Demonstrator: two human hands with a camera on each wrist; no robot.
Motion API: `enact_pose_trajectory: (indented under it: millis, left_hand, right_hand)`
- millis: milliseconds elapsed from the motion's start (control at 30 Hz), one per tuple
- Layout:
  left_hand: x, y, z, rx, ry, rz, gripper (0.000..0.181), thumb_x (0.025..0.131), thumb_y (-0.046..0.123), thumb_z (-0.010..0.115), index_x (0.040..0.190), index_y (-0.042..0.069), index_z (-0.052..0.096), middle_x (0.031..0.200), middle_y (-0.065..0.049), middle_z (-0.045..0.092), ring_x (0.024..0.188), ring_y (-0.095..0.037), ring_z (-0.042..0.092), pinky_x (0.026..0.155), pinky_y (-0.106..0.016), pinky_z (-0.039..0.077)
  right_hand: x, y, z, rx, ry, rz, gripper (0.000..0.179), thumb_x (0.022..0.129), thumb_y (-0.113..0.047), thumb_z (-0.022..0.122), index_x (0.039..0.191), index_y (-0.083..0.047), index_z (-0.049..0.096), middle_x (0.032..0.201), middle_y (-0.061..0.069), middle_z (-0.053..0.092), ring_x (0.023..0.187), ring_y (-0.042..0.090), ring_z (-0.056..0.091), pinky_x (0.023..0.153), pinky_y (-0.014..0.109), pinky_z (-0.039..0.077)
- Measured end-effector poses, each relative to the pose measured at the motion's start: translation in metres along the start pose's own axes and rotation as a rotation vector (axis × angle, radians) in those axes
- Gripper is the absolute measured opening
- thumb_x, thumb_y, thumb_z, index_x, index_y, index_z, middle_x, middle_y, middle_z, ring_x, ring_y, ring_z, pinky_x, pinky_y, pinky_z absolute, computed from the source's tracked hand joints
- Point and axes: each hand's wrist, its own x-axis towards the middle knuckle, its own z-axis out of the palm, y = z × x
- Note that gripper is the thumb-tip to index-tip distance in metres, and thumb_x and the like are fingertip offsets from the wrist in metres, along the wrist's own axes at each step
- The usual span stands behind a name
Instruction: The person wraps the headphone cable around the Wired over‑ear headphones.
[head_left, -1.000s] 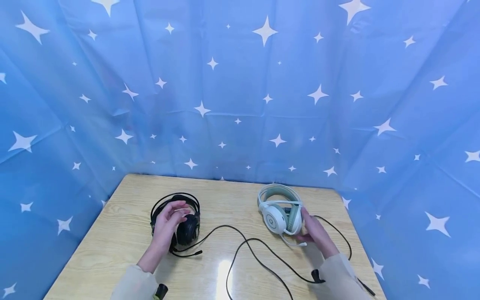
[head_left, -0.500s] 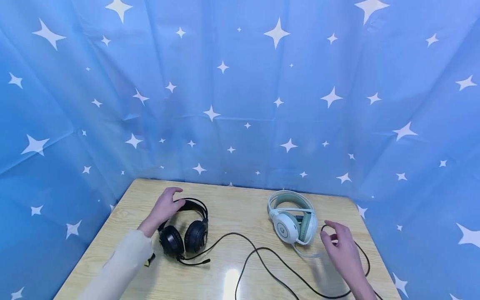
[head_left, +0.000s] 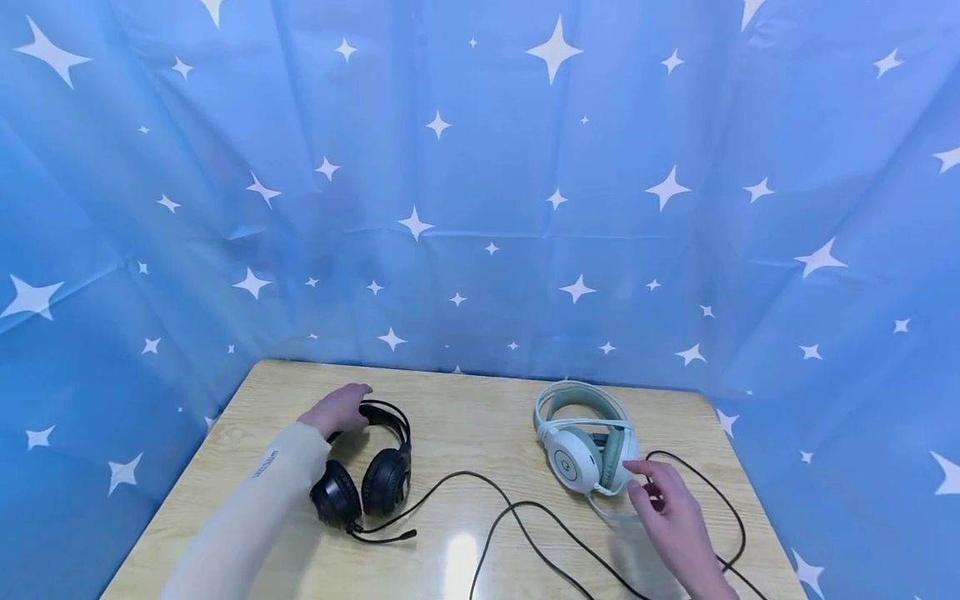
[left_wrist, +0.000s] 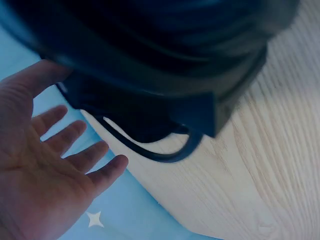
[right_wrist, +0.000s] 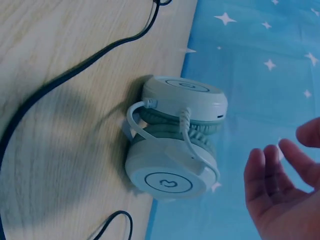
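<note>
A black headset (head_left: 386, 482) lies on the left of the table, its ear cups toward me and its microphone boom (head_left: 407, 535) pointing right. My left hand (head_left: 339, 410) reaches over its headband. In the left wrist view the fingers of that hand (left_wrist: 47, 170) are spread loosely, with the thumb at the headset's dark edge. On the right stands a white headset (head_left: 567, 463) with pale green cushions. Just to its right is my right hand (head_left: 672, 515), fingers loosely bent. The right wrist view shows this hand (right_wrist: 287, 187) apart from the white headset, holding nothing.
A long black cable (head_left: 517, 505) loops across the front middle of the wooden table (head_left: 465, 400). Another stretch of black cable (head_left: 738, 517) curves along the right side. A blue curtain (head_left: 480, 183) with white stars hangs behind the table and along both sides.
My left hand has moved from above the black headset to its headband's far left side. My right hand has left the white headset's side, drawn back, then come slightly nearer again.
</note>
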Motion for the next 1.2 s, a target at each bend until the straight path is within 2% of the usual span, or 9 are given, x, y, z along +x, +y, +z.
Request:
enact_pose_trajectory:
  millis: [100, 167, 367, 467, 733, 967, 1100, 1167, 1200]
  left_hand:
    - [0.004, 0.001, 0.004, 0.061, -0.044, -0.016, 0.051, 0.088, 0.003, 0.073, 0.137, -0.005, 0.058, 0.131, -0.027, 0.061, 0.121, -0.043, 0.059, 0.099, -0.055, 0.049]
    - [0.006, 0.001, 0.006, 0.092, -0.045, -0.020, 0.045, 0.088, 0.002, 0.075, 0.131, -0.001, 0.061, 0.122, -0.024, 0.066, 0.113, -0.041, 0.063, 0.093, -0.054, 0.052]
    - [0.000, -0.003, 0.003, 0.204, 0.053, -0.005, 0.022, 0.093, -0.002, 0.070, 0.110, 0.005, 0.059, 0.094, -0.019, 0.066, 0.086, -0.039, 0.066, 0.072, -0.055, 0.056]
    - [-0.006, -0.007, 0.001, 0.193, 0.082, 0.003, 0.022, 0.095, -0.003, 0.067, 0.110, 0.008, 0.056, 0.088, -0.015, 0.063, 0.079, -0.034, 0.064, 0.066, -0.053, 0.054]
    - [-0.020, -0.016, -0.008, 0.117, 0.096, 0.034, 0.031, 0.093, 0.002, 0.070, 0.117, 0.007, 0.052, 0.086, -0.012, 0.061, 0.075, -0.031, 0.062, 0.062, -0.050, 0.052]
    - [-0.031, -0.014, -0.024, 0.070, 0.137, 0.047, 0.047, 0.089, 0.007, 0.073, 0.132, 0.000, 0.056, 0.105, -0.023, 0.069, 0.092, -0.040, 0.067, 0.076, -0.055, 0.055]
    - [-0.036, -0.013, -0.030, 0.009, 0.113, 0.095, 0.020, 0.088, 0.011, 0.070, 0.105, 0.001, 0.067, 0.092, -0.013, 0.068, 0.082, -0.030, 0.063, 0.073, -0.045, 0.051]
    - [-0.038, -0.012, -0.031, -0.016, 0.111, 0.115, 0.006, 0.087, 0.011, 0.068, 0.088, 0.007, 0.063, 0.080, -0.006, 0.061, 0.072, -0.023, 0.055, 0.066, -0.039, 0.045]
    - [-0.039, -0.012, -0.032, -0.029, 0.113, 0.118, 0.008, 0.087, 0.011, 0.067, 0.084, 0.009, 0.060, 0.076, -0.004, 0.057, 0.068, -0.021, 0.051, 0.064, -0.037, 0.042]
  right_hand:
    - [-0.002, 0.000, 0.003, 0.012, -0.025, 0.027, 0.022, 0.100, -0.005, 0.062, 0.120, -0.005, 0.070, 0.117, 0.007, 0.064, 0.084, 0.002, 0.062, 0.067, 0.024, 0.054]
    - [-0.001, 0.000, 0.004, 0.012, -0.034, 0.037, 0.023, 0.100, -0.005, 0.062, 0.121, -0.006, 0.070, 0.118, 0.006, 0.064, 0.085, 0.002, 0.063, 0.068, 0.024, 0.055]
    - [0.002, -0.003, 0.004, 0.024, -0.067, 0.034, 0.024, 0.100, -0.005, 0.062, 0.122, -0.008, 0.070, 0.120, 0.006, 0.065, 0.086, 0.003, 0.064, 0.069, 0.025, 0.055]
    - [0.002, -0.005, 0.001, 0.029, -0.095, 0.052, 0.024, 0.101, -0.007, 0.062, 0.124, -0.008, 0.069, 0.121, 0.007, 0.064, 0.087, 0.004, 0.063, 0.070, 0.025, 0.055]
    - [0.000, -0.004, -0.002, 0.048, -0.111, 0.065, 0.024, 0.101, -0.008, 0.062, 0.124, -0.008, 0.070, 0.124, 0.010, 0.065, 0.087, 0.004, 0.063, 0.070, 0.025, 0.054]
    - [0.004, -0.014, 0.008, 0.106, -0.162, 0.042, 0.022, 0.101, -0.007, 0.062, 0.122, -0.007, 0.070, 0.120, 0.009, 0.065, 0.089, 0.015, 0.066, 0.070, 0.026, 0.055]
    - [0.003, -0.021, 0.014, 0.125, -0.182, 0.017, 0.023, 0.099, -0.006, 0.064, 0.120, -0.006, 0.071, 0.116, 0.010, 0.066, 0.087, 0.009, 0.064, 0.071, 0.027, 0.055]
    - [0.002, -0.024, 0.016, 0.132, -0.184, 0.006, 0.023, 0.098, -0.005, 0.065, 0.120, -0.006, 0.071, 0.114, 0.010, 0.067, 0.086, 0.007, 0.064, 0.071, 0.027, 0.055]
    - [0.002, -0.025, 0.016, 0.136, -0.184, 0.001, 0.023, 0.097, -0.004, 0.065, 0.119, -0.006, 0.072, 0.114, 0.010, 0.068, 0.086, 0.007, 0.063, 0.071, 0.027, 0.055]
